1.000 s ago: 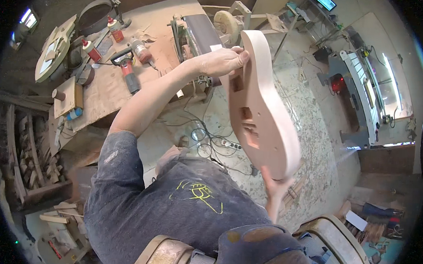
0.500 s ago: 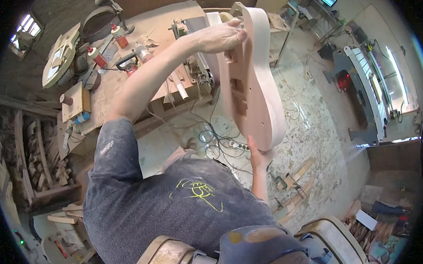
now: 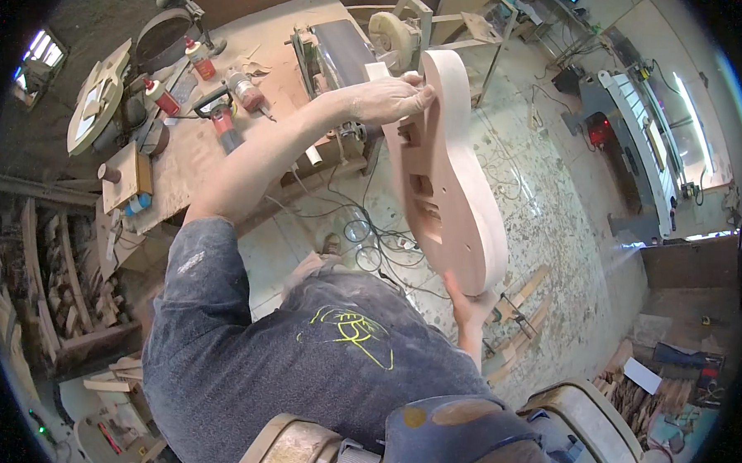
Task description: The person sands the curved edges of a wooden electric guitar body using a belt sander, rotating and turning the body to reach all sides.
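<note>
I hold an unpainted, pale wooden guitar body (image 3: 450,218) upright in front of me, slightly tilted, its routed pockets and small holes facing me. My left hand (image 3: 397,99) is closed on its upper part, fingers over the face near the top cutout. My right hand (image 3: 467,306) grips the lower end from underneath, its fingers partly hidden behind the body. Just beyond the top of the body is a belt sanding machine (image 3: 337,52), with a pale round wheel (image 3: 388,35) beside it.
A workbench (image 3: 263,41) at upper left carries glue bottles (image 3: 162,97), power tools (image 3: 222,126) and another guitar body (image 3: 92,116). Coiled cables (image 3: 362,235) and clamped wood strips (image 3: 521,312) lie on the floor. A grey machine (image 3: 631,160) stands at right, an offcut bin (image 3: 74,293) at left.
The guitar body and both hands rose half a second ago, tipping more upright, and have since come back down. The body sits slightly higher and more leftward than a second ago.
</note>
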`<action>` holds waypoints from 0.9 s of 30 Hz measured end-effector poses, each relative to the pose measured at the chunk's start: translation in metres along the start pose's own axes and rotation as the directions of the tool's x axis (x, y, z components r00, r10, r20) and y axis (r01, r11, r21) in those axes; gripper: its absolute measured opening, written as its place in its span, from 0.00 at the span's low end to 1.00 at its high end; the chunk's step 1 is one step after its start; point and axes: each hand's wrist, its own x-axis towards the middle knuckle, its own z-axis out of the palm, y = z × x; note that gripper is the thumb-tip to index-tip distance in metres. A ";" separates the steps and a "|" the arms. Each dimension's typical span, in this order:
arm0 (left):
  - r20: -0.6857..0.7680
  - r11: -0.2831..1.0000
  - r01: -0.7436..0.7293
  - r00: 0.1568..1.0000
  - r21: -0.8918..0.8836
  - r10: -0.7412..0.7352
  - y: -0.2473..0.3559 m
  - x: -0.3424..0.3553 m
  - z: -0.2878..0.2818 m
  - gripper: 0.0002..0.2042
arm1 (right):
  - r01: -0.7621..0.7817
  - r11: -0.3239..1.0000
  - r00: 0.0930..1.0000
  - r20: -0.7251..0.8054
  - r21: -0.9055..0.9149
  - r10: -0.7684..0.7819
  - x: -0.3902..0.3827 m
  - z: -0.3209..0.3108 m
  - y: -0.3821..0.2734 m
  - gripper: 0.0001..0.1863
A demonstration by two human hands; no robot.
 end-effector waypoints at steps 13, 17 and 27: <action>-0.148 0.935 0.140 0.969 -0.325 -0.197 0.008 -0.008 -0.007 0.50 | 0.237 0.941 0.966 0.157 -0.240 -0.203 0.035 -0.055 -0.098 0.21; -0.142 0.975 0.185 0.969 -0.126 -0.203 -0.002 -0.014 -0.016 0.49 | 0.108 0.985 0.986 0.143 -0.133 -0.089 0.030 -0.012 -0.067 0.23; -0.212 0.980 0.110 0.975 0.168 -0.073 -0.031 -0.003 -0.064 0.50 | 0.089 0.991 0.995 0.043 0.103 -0.094 0.049 0.064 -0.051 0.24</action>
